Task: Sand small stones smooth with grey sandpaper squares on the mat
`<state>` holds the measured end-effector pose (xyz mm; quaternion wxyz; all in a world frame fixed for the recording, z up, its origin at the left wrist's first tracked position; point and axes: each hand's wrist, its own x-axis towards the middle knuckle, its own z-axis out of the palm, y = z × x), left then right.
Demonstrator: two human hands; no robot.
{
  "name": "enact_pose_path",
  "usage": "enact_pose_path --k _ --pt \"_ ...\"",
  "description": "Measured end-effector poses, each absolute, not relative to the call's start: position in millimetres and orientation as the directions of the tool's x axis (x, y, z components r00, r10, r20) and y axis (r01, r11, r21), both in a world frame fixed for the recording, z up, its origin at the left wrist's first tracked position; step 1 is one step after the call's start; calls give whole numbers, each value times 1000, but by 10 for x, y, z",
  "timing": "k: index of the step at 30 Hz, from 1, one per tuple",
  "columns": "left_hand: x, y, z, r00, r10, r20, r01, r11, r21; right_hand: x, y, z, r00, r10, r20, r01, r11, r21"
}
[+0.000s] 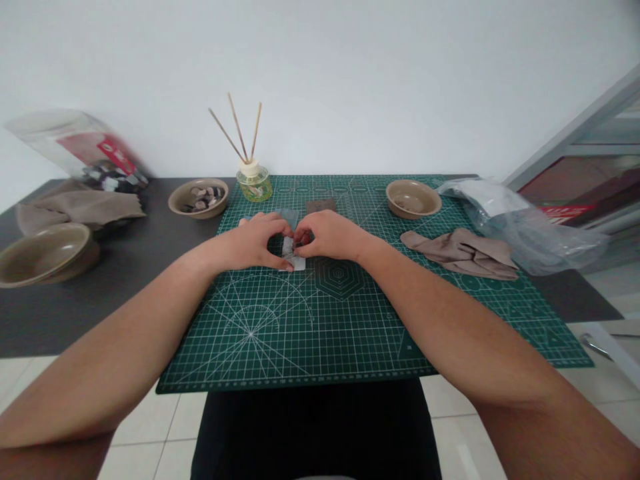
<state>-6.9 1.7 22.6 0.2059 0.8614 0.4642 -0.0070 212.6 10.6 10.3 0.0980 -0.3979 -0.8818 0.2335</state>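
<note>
A small clear-and-white plastic bag [294,259] lies on the green cutting mat [280,313] between my hands. My left hand [255,241] curves around its left side, with thumb and finger touching the bag. From the right, my right hand [333,235] reaches in with its fingertips pinched together at the bag. Something small and dark shows at those fingertips, too small and covered to name. Just beyond the right hand is a flat brown square piece [321,205]. A bluish, see-through piece [288,215] shows behind the left hand.
At the left stand a bowl of dark round pieces [200,199], another bowl [47,257], a brown cloth [83,207] and a bag of pieces [107,160]. The reed diffuser [254,181] is behind. At right are a bowl [413,200], a cloth [465,253] and clear plastic [540,233].
</note>
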Motion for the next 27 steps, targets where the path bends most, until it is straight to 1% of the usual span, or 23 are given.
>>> enact_pose_path --k 3,5,10,18,22,27 --pt "-67 23 222 573 794 -203 800 -487 350 2061 65 115 -665 747 13 681 612 -403" --pt "-72 32 213 568 797 -205 803 -484 347 2034 37 144 -690 724 6 668 640 -379" --pt "-92 40 190 573 797 -193 798 -489 352 2095 44 188 -746 665 -44 606 648 -461" --pt "-80 33 205 561 800 -211 809 -475 346 2094 96 88 -650 760 2 642 550 -534" --pt "-84 44 197 563 799 -213 807 -474 352 2063 77 89 -677 736 4 603 558 -570" --pt "-103 46 185 574 791 -211 798 -483 359 2136 96 117 -712 700 -44 586 559 -587"
